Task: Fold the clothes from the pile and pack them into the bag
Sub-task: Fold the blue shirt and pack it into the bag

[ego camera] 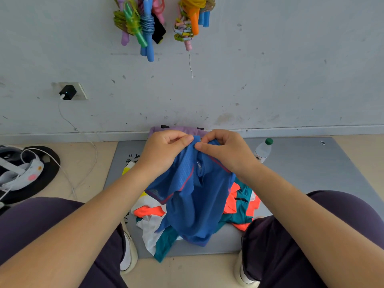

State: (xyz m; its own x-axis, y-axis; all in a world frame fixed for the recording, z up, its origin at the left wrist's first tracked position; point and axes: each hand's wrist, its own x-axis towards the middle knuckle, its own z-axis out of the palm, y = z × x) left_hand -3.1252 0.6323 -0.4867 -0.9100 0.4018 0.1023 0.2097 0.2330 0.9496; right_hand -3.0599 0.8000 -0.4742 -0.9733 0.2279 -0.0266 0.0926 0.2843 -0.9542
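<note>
Bright, even, soft daylight; faint shadows; sharp focus; wide-angle bending at edges.

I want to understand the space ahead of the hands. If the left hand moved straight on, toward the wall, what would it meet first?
Most likely the purple bag, directly beyond the left hand that pinches the blue shirt; the wall follows. Depth is unclear.

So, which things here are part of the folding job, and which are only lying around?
Part of the job:
- blue shirt, pinched by left hand and right hand
- clothes pile on the grey mat
- purple bag, mostly hidden

Just lying about:
- water bottle
- jump ropes on the wall
- charger
</note>
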